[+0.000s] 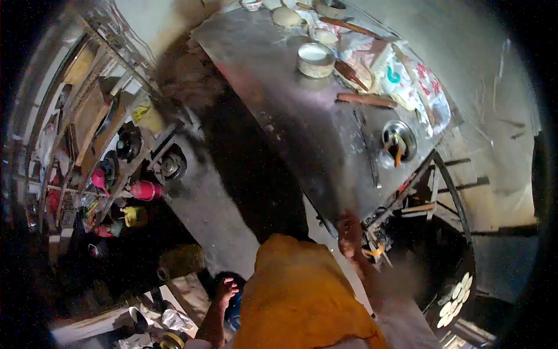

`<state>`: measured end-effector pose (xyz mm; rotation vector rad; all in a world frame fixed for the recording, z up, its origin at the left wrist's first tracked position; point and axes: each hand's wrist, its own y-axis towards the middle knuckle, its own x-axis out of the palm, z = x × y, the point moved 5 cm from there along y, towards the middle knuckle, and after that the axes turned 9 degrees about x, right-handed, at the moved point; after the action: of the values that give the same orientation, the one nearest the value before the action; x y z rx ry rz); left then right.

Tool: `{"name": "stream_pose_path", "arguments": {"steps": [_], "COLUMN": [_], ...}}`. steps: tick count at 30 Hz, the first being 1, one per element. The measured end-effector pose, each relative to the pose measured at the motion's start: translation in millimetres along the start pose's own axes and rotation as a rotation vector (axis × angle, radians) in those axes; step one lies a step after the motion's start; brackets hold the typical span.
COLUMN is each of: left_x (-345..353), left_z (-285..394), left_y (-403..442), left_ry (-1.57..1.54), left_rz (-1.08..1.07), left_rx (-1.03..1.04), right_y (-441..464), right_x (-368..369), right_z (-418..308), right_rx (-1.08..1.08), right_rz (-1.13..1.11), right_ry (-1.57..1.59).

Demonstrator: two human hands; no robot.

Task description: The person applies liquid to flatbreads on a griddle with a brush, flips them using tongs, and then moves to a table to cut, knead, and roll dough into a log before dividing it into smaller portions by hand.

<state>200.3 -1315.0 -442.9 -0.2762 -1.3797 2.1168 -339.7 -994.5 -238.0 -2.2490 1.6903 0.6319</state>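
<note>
My right hand (350,232) hangs at the near corner of the grey work table (290,122). It is dark and blurred there, so its fingers cannot be made out. Low on the other side, my left hand (227,289) is held beside my orange garment (302,291), its fingers loosely bent and apart with nothing in them. Closest to my right hand on the tabletop lies a long thin dark rod (372,154). Beyond it are a steel bowl (412,142) with utensils in it and a wooden rolling pin (367,100).
Further back stand a tub of white powder (315,60) and a lump of dough (286,17) near printed plastic sacks (401,81). Round flat breads (456,302) lie on a dark surface at lower right. Crowded shelves (87,128) with a pink pot (145,190) line the left.
</note>
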Motion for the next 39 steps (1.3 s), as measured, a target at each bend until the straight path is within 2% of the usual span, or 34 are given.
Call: {"name": "stream_pose_path", "arguments": {"steps": [2,3,4,5,7,8,10,11,13,14,15,18,20,21,23,25,28,30,31,35,39], "left_x": [24.6,124.5,120.8,114.0,116.5,119.6,119.2,117.5,105.3,97.3,87.0,58.8,51.3,48.9,70.0,103.8,162.5,201.5,218.9,286.0,318.4], "left_z": [43.0,155.2,160.5,158.9,171.7,183.6,210.4,226.7,261.3,284.6,311.5,405.4,480.4,513.1,585.6,647.8,711.7,736.7,742.7,761.1,761.4], "left_y": [-11.5,-103.8,-83.8,-49.6,-26.5,-17.9,-0.2,11.6,35.3,48.9,62.8,97.4,122.6,133.7,149.8,164.8,175.3,174.3,173.7,159.4,179.0], "left_ry": [0.163,0.250,0.239,0.215,0.204,0.210,0.230,0.249,0.305,0.342,0.381,0.484,0.527,0.539,0.555,0.564,0.579,0.589,0.593,0.590,0.619], "left_rz": [0.140,0.058,0.066,0.053,0.084,0.086,0.071,0.058,0.022,0.002,-0.017,-0.047,-0.052,-0.043,-0.031,-0.050,-0.113,-0.161,-0.188,-0.264,-0.318], "left_rx": [0.188,0.520,0.516,0.408,0.356,0.349,0.341,0.339,0.329,0.327,0.325,0.322,0.329,0.322,0.330,0.357,0.394,0.397,0.399,0.358,0.281], "right_y": [24.0,44.7,71.3,97.9,144.6,166.8,209.1,232.4,277.6,299.2,324.2,378.5,405.6,419.1,449.0,471.5,499.5,518.7,526.2,549.6,544.5], "right_x": [31.9,46.6,61.8,76.9,103.7,120.8,153.3,167.2,188.4,200.9,210.3,216.0,212.4,207.0,196.4,182.2,172.1,172.5,177.2,190.4,199.1], "right_z": [1.7,-35.9,-60.5,-85.1,-115.5,-116.8,-124.2,-126.0,-125.7,-128.1,-120.1,-109.3,-95.8,-96.2,-104.0,-138.7,-146.2,-147.0,-138.0,-110.4,-84.3], "right_rx": [-0.125,-0.008,0.043,0.097,-0.162,-0.155,-0.330,-0.315,-0.030,-0.007,0.194,0.282,0.636,0.648,0.803,0.830,0.867,0.946,0.998,1.017,1.034], "right_rz": [-0.136,-0.224,-0.271,-0.314,-0.279,-0.275,-0.106,-0.090,-0.104,-0.078,-0.058,0.070,0.137,0.163,0.218,0.300,0.355,0.262,0.343,0.347,0.362], "right_ry": [-0.125,-0.016,0.036,0.086,-0.455,-0.463,-0.553,-0.561,-0.388,-0.393,-0.195,0.028,0.327,0.330,0.615,0.733,0.801,0.830,0.861,0.956,0.866]}}
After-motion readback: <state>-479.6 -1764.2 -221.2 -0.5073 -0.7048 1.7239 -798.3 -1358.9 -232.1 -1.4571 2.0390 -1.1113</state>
